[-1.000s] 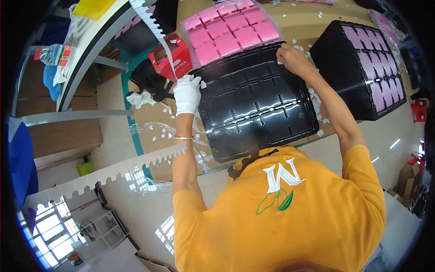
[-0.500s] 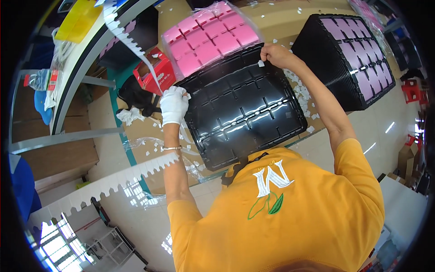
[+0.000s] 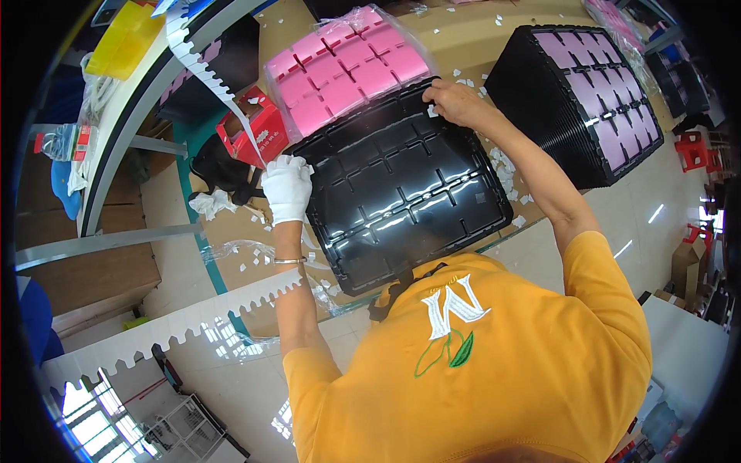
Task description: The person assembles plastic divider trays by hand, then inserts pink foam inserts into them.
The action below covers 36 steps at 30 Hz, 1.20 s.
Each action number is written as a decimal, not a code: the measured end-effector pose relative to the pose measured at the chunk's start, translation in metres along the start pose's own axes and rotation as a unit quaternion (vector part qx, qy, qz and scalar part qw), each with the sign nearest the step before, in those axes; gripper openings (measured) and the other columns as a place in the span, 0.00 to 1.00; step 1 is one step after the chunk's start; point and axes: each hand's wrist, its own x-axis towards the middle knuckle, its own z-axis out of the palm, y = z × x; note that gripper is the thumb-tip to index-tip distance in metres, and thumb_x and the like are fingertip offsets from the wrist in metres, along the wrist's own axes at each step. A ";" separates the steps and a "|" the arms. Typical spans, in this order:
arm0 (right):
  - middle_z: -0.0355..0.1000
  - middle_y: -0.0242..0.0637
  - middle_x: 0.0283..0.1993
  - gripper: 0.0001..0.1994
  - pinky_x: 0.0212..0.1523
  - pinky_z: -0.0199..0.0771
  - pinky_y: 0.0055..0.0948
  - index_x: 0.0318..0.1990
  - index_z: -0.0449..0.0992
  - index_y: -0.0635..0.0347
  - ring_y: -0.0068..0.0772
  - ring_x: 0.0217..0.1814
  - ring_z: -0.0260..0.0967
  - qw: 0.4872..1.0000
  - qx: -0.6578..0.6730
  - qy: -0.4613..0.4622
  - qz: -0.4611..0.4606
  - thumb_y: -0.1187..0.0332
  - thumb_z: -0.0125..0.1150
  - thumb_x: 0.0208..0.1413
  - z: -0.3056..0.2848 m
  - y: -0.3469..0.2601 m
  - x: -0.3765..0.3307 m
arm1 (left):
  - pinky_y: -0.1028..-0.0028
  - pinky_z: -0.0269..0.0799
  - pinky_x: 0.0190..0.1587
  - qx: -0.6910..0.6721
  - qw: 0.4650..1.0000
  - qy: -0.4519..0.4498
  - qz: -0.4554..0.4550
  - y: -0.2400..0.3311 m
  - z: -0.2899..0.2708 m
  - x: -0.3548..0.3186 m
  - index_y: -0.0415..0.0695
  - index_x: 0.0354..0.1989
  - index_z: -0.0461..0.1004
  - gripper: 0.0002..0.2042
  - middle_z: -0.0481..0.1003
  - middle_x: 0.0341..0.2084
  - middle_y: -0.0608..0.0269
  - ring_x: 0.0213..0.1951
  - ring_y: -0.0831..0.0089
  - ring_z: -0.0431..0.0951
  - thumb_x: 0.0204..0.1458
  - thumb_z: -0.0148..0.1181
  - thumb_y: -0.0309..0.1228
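You are holding the black tray [image 3: 401, 185] flat over the table [image 3: 231, 224], just in front of your chest. Your gloved left hand [image 3: 287, 187] is clamping its near-left edge; your bare right hand [image 3: 454, 102] is pinching its far corner. Just beyond that grip is lying the pink tray [image 3: 343, 65]; to its right is standing the tray stack [image 3: 575, 100].

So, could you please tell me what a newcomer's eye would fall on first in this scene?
Probably the big glossy black tray in the middle, gripped at its left edge by the white-gloved left hand and at its far corner by the bare right hand. Just beyond it lies a bright pink tray wrapped in clear plastic, and to the right stands a tall stack of black trays with pink on top.
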 end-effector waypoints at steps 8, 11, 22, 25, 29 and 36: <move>0.65 0.40 0.31 0.03 0.35 0.68 0.41 0.27 0.70 0.60 0.47 0.37 0.68 1.000 0.001 0.022 -0.019 0.74 0.59 0.45 0.002 -0.002 0.004 | 0.60 0.66 0.38 0.028 0.999 -0.019 0.014 0.006 -0.003 0.004 0.50 0.27 0.76 0.05 0.72 0.29 0.64 0.36 0.62 0.72 0.42 0.60 0.34; 0.68 0.43 0.32 0.02 0.37 0.68 0.43 0.25 0.71 0.60 0.50 0.37 0.68 0.999 -0.026 0.028 -0.012 0.73 0.56 0.45 0.006 0.005 0.008 | 0.59 0.67 0.36 0.038 0.998 -0.016 0.038 0.009 -0.007 0.008 0.49 0.28 0.76 0.04 0.72 0.29 0.63 0.35 0.61 0.72 0.43 0.59 0.32; 0.64 0.33 0.30 0.01 0.37 0.62 0.35 0.26 0.72 0.56 0.38 0.38 0.65 0.974 -0.062 0.206 -0.067 0.73 0.56 0.45 -0.035 -0.025 -0.054 | 0.60 0.65 0.36 0.056 0.997 -0.022 0.039 0.001 -0.002 0.007 0.50 0.27 0.76 0.04 0.72 0.29 0.64 0.36 0.63 0.71 0.41 0.60 0.32; 0.68 0.38 0.32 0.05 0.36 0.68 0.40 0.34 0.73 0.59 0.45 0.36 0.69 0.979 -0.010 0.132 0.154 0.74 0.56 0.48 -0.031 0.023 -0.085 | 0.61 0.66 0.36 0.012 0.999 -0.002 0.047 0.002 0.001 0.006 0.50 0.26 0.74 0.04 0.71 0.29 0.63 0.35 0.62 0.71 0.41 0.59 0.32; 0.72 0.44 0.37 0.12 0.37 0.71 0.37 0.44 0.73 0.59 0.48 0.37 0.72 0.974 0.049 0.144 0.166 0.75 0.56 0.50 -0.022 0.023 -0.111 | 0.60 0.66 0.38 -0.028 0.998 0.052 0.032 -0.003 0.007 -0.013 0.49 0.31 0.73 0.07 0.72 0.33 0.62 0.37 0.61 0.71 0.41 0.60 0.31; 0.73 0.44 0.35 0.14 0.38 0.71 0.35 0.47 0.72 0.62 0.45 0.35 0.72 0.966 0.113 0.090 0.216 0.75 0.58 0.51 -0.029 0.017 -0.116 | 0.60 0.72 0.38 0.059 0.975 0.013 -0.216 -0.065 -0.026 -0.062 0.47 0.37 0.74 0.11 0.75 0.29 0.57 0.36 0.56 0.76 0.43 0.60 0.31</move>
